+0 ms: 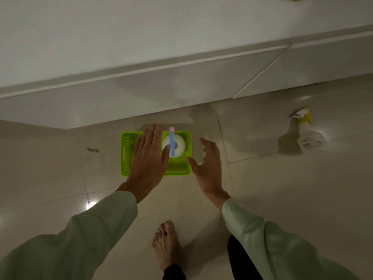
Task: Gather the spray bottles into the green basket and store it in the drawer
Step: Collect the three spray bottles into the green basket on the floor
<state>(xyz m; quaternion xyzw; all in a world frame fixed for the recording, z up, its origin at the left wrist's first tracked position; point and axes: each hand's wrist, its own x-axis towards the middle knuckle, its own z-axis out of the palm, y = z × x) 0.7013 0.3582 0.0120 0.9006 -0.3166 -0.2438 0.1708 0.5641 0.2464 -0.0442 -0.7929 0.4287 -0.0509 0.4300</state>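
A bare foot [166,242] stood below both hands, left hand [148,156] and right hand [209,164] spread wide and empty over the green basket [126,152], while the spray bottle [307,134] stood upright, well off beyond the nearer right hand.

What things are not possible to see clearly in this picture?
- Green basket, head view: the left hand covers its middle.
- Bottle in the basket: seen from above, its body is hidden.
- Spray bottle on the floor: label print too small.
- Dark speck on the floor: blurred.
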